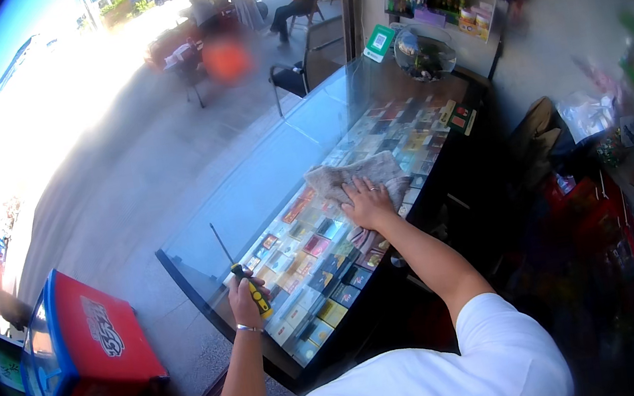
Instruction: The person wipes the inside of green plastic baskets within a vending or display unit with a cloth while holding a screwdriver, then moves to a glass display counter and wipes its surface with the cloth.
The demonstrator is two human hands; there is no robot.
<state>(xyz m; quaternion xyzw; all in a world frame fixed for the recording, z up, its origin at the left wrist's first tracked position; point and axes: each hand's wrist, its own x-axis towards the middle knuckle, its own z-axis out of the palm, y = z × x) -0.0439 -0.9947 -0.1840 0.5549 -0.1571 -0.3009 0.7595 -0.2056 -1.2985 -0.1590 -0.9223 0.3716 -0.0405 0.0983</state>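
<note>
My right hand (367,203) lies flat with fingers spread on a crumpled grey cloth (330,183), pressing it to the glass top of a display counter (288,336). Beneath the glass sit rows of small boxes (333,312) in many colours, apparently cigarette packs. My left hand (244,296) is wrapped around the yellow-and-black handle of a screwdriver (257,297) near the counter's near-left end. The screwdriver's long metal shaft points up and away from me. A bunched pinkish part of cloth shows below my right wrist.
At the counter's far end are a round glass bowl (424,52), a green sign with a printed code (379,42) and a small dark green box (459,117). A red freezer (108,336) stands on the left. Outside are a chair (321,54) and several people. Bags (585,115) line the right wall.
</note>
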